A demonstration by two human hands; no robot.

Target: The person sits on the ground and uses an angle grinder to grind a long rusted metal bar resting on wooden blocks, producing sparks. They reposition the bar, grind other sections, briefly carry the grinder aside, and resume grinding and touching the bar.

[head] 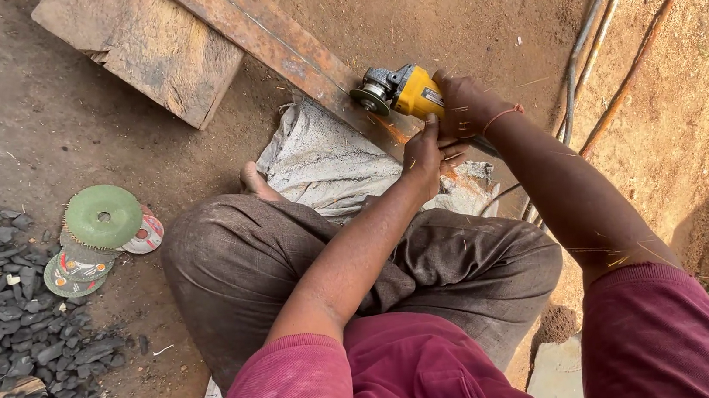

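While sparks fly, both hands are wrapped around a yellow grinder (404,90): the right hand (463,107) clasps its body, the left hand (422,158) grips just below. Its disc meets a rusty metal bar (267,37) lying across a wooden board (150,49). Spare discs (103,225) lie on the ground beside coal pieces (8,323).

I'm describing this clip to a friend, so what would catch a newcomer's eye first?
First the yellow grinder, gripped by both the right hand and left hand, throwing sparks against a rusty bar at top centre. Then green discs on the dirt at left, beside a charcoal pile.
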